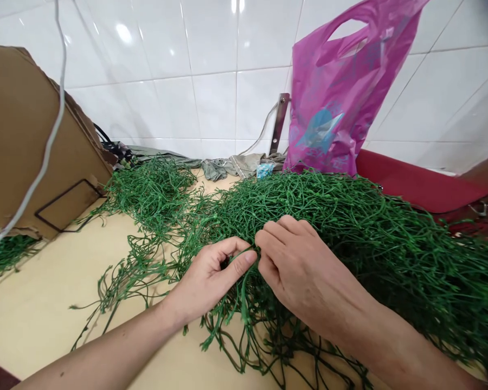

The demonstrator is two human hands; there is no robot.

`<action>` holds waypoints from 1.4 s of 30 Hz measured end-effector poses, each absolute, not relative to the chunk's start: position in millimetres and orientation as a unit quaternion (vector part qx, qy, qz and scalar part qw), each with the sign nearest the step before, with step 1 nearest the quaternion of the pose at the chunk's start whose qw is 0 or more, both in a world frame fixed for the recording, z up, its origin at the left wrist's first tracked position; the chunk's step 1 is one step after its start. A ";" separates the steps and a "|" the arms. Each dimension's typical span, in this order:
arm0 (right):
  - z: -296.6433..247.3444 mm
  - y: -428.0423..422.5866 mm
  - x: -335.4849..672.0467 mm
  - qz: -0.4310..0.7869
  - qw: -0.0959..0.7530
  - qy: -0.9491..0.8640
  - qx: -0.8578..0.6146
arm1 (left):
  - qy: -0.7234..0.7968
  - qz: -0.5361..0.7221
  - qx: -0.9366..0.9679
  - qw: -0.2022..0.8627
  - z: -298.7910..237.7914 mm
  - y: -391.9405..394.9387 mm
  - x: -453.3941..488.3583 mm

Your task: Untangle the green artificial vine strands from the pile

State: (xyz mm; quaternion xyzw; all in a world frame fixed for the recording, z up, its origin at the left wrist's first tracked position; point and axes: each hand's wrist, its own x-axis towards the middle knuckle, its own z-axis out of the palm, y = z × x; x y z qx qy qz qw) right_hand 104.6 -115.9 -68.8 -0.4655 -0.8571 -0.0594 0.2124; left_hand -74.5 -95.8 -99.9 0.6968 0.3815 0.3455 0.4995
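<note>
A large heap of thin green plastic-looking stems [329, 206] with small budded tips covers the middle and right of the table. At its near edge my left hand [211, 273] pinches a green stem between thumb and forefinger. My right hand [293, 254] touches it, fingers curled and closed on the same stem or one beside it; its fingertips are partly hidden. Below both hands, loose stems [244, 319] hang and spread over the tabletop.
A smaller pile of stems [150, 189] lies back left beside a cardboard box [32, 135]. A white cable [51, 141] crosses the left side. Behind the heap stand a pink plastic bag [333, 103] and a metal bracket [280, 124]; a red case [423, 181] is at right.
</note>
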 end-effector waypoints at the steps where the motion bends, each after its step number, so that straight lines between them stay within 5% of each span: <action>1: -68.4 -115.1 104.8 -0.060 0.219 -0.862 -0.454 | 0.376 0.344 0.700 0.501 -99.4 -95.2 -74.3; 7: -60.1 -104.9 119.1 0.110 0.305 -0.832 -0.450 | 0.341 0.398 0.689 0.500 -95.7 -97.1 -72.6; 12: -39.2 -93.6 164.8 0.081 0.366 -0.735 -0.565 | 0.378 0.443 0.647 0.493 -95.3 -99.0 -77.6; 19: -43.1 -98.4 160.2 -0.088 0.358 -0.774 -0.514 | 0.368 0.452 0.662 0.472 -100.3 -97.7 -76.2; 30: -61.7 -114.6 109.0 0.230 0.339 -0.755 -0.513 | 0.363 0.427 0.683 0.469 -102.2 -97.2 -75.1; 38: -80.3 -113.4 110.8 0.046 0.299 -0.836 -0.458 | 0.371 0.418 0.705 0.438 -103.4 -97.7 -77.1; 42: -74.9 -111.4 122.5 0.070 0.251 -0.862 -0.436 | 0.341 0.424 0.698 0.465 -101.2 -95.3 -78.6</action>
